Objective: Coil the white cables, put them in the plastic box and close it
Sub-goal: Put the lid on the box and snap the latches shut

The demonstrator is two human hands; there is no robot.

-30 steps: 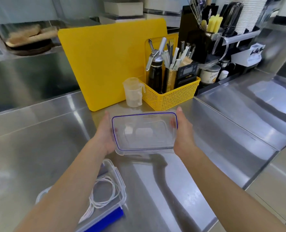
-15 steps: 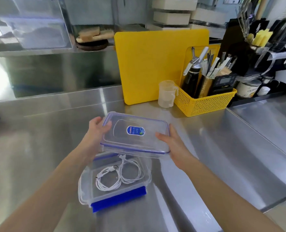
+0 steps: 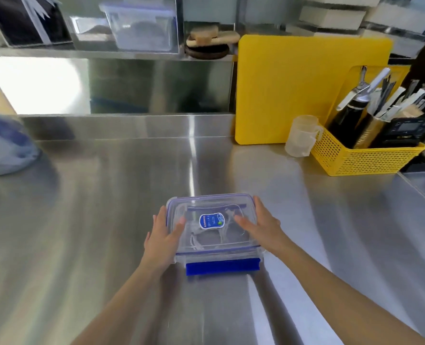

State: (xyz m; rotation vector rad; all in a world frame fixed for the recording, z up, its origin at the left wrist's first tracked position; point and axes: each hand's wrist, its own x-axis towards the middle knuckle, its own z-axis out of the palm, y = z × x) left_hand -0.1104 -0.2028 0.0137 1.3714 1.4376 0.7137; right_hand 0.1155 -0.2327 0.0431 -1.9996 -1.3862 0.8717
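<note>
The clear plastic box [image 3: 218,255] stands on the steel counter with its blue front latch [image 3: 222,268] folded down toward me. Its clear lid [image 3: 211,207], blue-rimmed with a blue label, lies on top of the box. The coiled white cables [image 3: 201,239] show dimly through the lid. My left hand [image 3: 163,235] rests flat on the lid's left edge, thumb on top. My right hand [image 3: 258,226] lies flat on the lid's right side, fingers spread.
A yellow cutting board [image 3: 303,88] leans on the back wall, with a small clear measuring cup [image 3: 302,135] and a yellow utensil basket [image 3: 365,155] to its right. A blurred blue-and-white object [image 3: 5,145] sits at the far left. A raised shelf [image 3: 107,52] holds another clear container.
The lid went from held up in the air to down on the box. Both hands now lie flat on top of it. The view swung left and down.
</note>
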